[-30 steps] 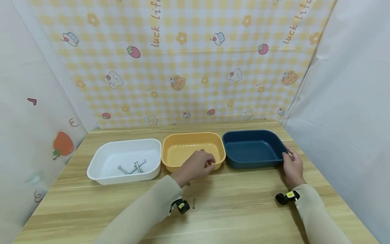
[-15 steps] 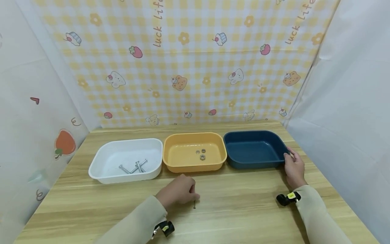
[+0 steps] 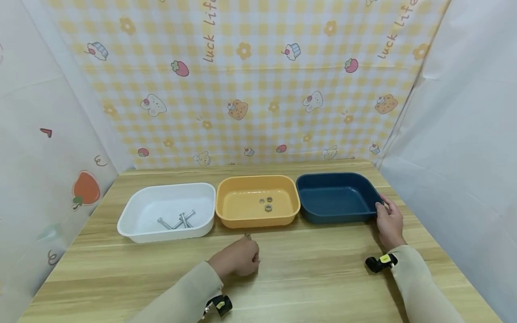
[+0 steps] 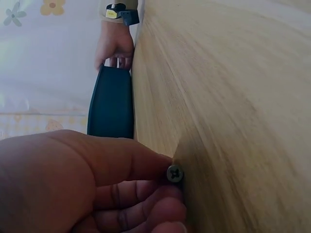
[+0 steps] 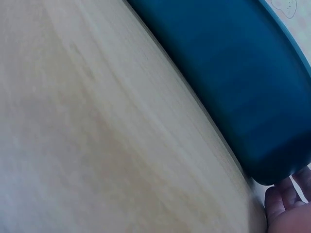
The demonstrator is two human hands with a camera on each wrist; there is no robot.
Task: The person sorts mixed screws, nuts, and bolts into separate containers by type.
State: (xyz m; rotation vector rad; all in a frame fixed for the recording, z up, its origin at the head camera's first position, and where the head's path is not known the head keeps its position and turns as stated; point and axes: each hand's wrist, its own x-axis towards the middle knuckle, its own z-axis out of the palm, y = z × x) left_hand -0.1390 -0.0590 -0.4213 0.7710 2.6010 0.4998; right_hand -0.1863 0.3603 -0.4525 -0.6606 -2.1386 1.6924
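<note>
Low over the table, my left hand (image 3: 239,256) pinches a small screw between thumb and fingers. Its cross-slotted head (image 4: 175,173) shows in the left wrist view; the shank is hidden. Just beyond the knuckles a small metal piece (image 3: 247,236) shows, partly covered by the hand. My right hand (image 3: 390,224) holds the near right corner of the dark blue tray (image 3: 335,219), thumb at the rim and fingers at the outer side. Several nuts (image 3: 268,207) lie in the yellow tray (image 3: 258,222). Several long bolts (image 3: 183,220) lie in the white tray (image 3: 137,237).
The three trays stand side by side in a row across the back of the wooden table (image 3: 315,278). Behind them hangs a checked yellow cloth (image 3: 258,130). A pale sheet (image 3: 456,170) bounds the right side, close to my right hand.
My left hand has come back from over the yellow tray to the table and now pinches the screw that lay there. The right hand stays at the blue tray's corner.
</note>
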